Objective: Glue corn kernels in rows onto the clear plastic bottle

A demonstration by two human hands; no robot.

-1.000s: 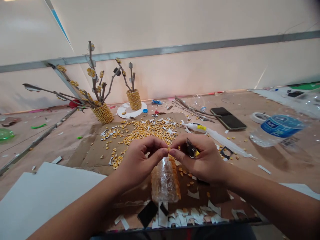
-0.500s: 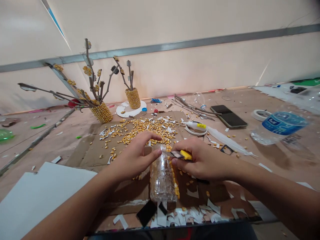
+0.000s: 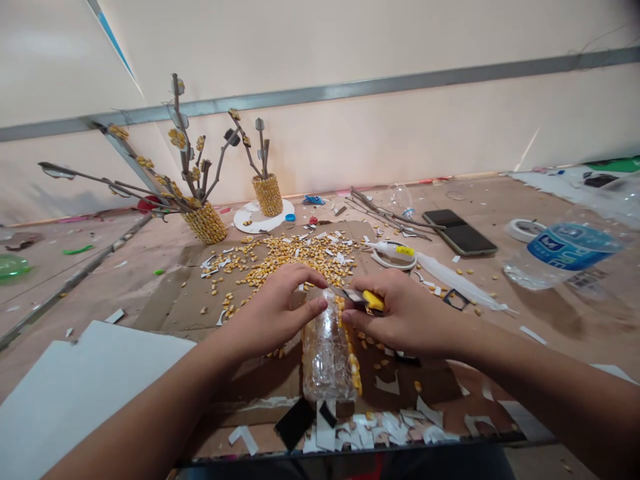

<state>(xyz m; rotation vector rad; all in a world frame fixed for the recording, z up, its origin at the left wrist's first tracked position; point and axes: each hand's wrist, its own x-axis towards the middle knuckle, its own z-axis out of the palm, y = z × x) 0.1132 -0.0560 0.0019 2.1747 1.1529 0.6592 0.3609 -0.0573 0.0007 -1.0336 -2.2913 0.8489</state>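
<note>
Left hand (image 3: pixel 280 310) at the clear cylinder's (image 3: pixel 327 363) far end, thumb and forefinger apart; right hand (image 3: pixel 413 317), right of cylinder, grips yellow cutter (image 3: pixel 373 301); loose kernels (image 3: pixel 280 259) lie beyond it.

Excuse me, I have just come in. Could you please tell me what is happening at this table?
A person's right hand holds a yellow-handled tool, apparently a cutter, at the far end of a clear plastic container lying on its side. The left hand, thumb and forefinger apart, is there too; whether it touches is unclear. Corn kernels line the container's right side. Beyond the hands lies a loose kernel pile.
</note>
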